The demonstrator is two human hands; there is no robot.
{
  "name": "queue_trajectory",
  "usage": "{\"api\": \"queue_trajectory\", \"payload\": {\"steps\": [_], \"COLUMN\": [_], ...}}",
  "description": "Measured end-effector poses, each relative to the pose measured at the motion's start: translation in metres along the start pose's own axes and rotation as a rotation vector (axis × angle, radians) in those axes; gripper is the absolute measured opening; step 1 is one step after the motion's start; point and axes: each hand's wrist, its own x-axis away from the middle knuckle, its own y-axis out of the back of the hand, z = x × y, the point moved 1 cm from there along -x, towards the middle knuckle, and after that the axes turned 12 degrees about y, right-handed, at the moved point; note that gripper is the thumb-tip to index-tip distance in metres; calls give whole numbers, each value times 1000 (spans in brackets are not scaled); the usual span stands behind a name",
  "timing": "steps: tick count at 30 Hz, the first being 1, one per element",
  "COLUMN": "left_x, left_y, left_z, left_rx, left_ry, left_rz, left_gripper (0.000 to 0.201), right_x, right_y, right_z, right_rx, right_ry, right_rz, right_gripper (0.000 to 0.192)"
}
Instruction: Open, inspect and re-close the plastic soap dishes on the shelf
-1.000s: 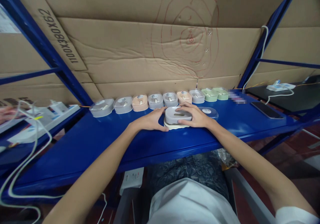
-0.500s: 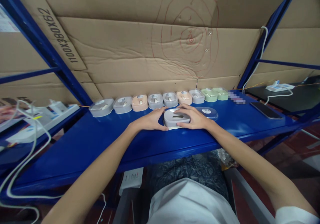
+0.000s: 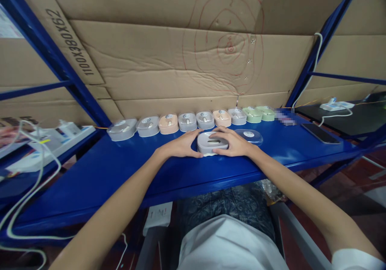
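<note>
Even indoor light, sharp centre, edges bowed.

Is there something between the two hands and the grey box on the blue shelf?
Nothing visible. The left hand and the right hand already touch the grey box from both sides, and their fingers rest on it.

Case [image 3: 212, 143] before row of cases [image 3: 187, 121]

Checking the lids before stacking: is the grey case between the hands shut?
Shut. The grey case shows no gap under its lid, pressed between the left hand and right hand.
</note>
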Motion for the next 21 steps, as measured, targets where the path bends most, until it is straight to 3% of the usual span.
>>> {"api": "queue_trajectory", "payload": {"steps": [9, 17, 21], "left_x": [3, 2, 1], "left_y": [2, -4, -7], "left_z": [-5, -7, -7], "left_rx": [-7, 9, 1], "left_ry": [-7, 66, -8], "left_rz": [18, -4, -41], "left_gripper": [108, 109, 95], "right_x": [0, 1, 0], "right_y": [-1, -2, 0], "right_z": [-1, 1, 3], "right_rx": [-3, -5, 16], "right_ry": [17, 15, 12], "right_rz": [23, 43, 59], "right_gripper": [57, 56, 58]}}
